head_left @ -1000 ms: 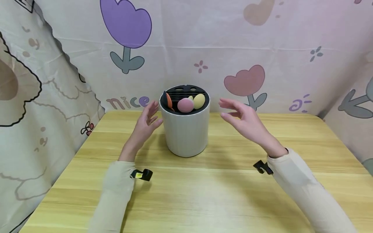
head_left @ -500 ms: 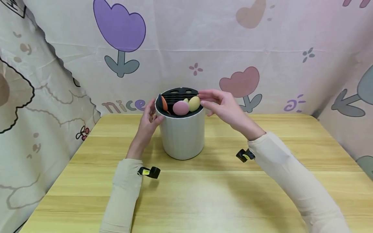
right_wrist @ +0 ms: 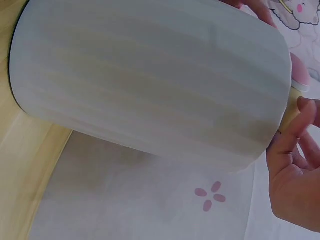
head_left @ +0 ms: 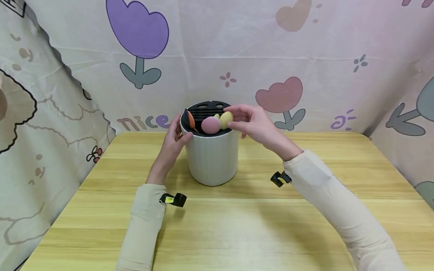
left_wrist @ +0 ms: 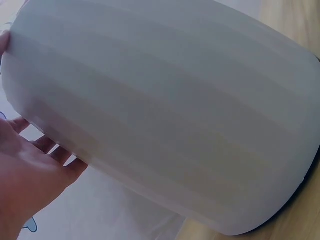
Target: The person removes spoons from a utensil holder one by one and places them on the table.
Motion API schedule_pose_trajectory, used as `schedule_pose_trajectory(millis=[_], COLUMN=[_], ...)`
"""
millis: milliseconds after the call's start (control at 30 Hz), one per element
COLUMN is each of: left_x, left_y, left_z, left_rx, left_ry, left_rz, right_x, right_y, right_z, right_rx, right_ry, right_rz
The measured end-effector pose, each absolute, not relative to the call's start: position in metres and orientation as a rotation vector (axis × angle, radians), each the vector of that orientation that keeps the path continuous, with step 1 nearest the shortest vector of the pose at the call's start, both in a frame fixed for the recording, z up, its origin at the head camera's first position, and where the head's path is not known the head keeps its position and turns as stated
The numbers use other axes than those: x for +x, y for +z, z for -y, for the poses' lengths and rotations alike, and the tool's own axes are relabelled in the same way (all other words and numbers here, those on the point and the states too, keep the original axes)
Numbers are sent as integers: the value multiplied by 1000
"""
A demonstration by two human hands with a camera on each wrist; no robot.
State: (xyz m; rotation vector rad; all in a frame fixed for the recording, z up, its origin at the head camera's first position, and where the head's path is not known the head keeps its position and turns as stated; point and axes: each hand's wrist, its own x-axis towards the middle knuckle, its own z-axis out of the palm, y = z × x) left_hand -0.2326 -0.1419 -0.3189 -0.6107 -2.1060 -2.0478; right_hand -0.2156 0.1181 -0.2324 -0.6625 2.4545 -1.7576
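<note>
A white ribbed cylindrical holder (head_left: 212, 162) stands upright on the table, its black insert (head_left: 203, 109) cut with slots and holes. My left hand (head_left: 170, 146) grips its left side, thumb near the rim and fingers round the back; the left wrist view shows this hand (left_wrist: 30, 170) against the wall. At the right rim, my right hand (head_left: 252, 122) pinches a yellow egg-shaped piece (head_left: 226, 119) between thumb and fingers. Beside that piece sits a pink rounded one (head_left: 211, 125). An orange and dark piece (head_left: 191, 119) leans at the left. Whatever lies below their tops is hidden.
The holder stands near the back of the wooden table (head_left: 217, 229). Behind it hangs a pale cloth (head_left: 203, 67) printed with flowers. Another patterned cloth (head_left: 51, 150) drapes down on the left. Both wrists wear black camera mounts (head_left: 178, 200).
Both hands have come inward to the holder. My left hand has taken hold of its left side, and my right hand has moved left and closed on the yellow piece.
</note>
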Motion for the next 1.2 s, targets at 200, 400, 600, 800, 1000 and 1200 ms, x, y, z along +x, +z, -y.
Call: schedule_pose_trajectory(millis=[200,400,600,800,1000,1200], left_x=[-231,-233,-234,-231,-233,-235], left_y=[-317,-319,-319,-318,-319,-319], left_z=[142,142,140,142,144,143], left_rx=[-594,-594,-608,-606,-601,-633], left_ry=[-2030,-2031,-2037,-2023,-2024,-2042], left_rz=[2152,2153,2156,2164,2177,2151], right_x=[-221,-226,-227,-225,-224,-219], right_y=[-234,-234,-231,-222,-213,-197], right_z=[-118,-119,-121,-121,-123,-125], right_rx=[-667,-686,-698,-709,-714,-693], right_ry=[-1762,-1733,-1718,-1727,-1787,-1851], right_rz=[-2452,-2448,-2453,-2472,-2469,-2486])
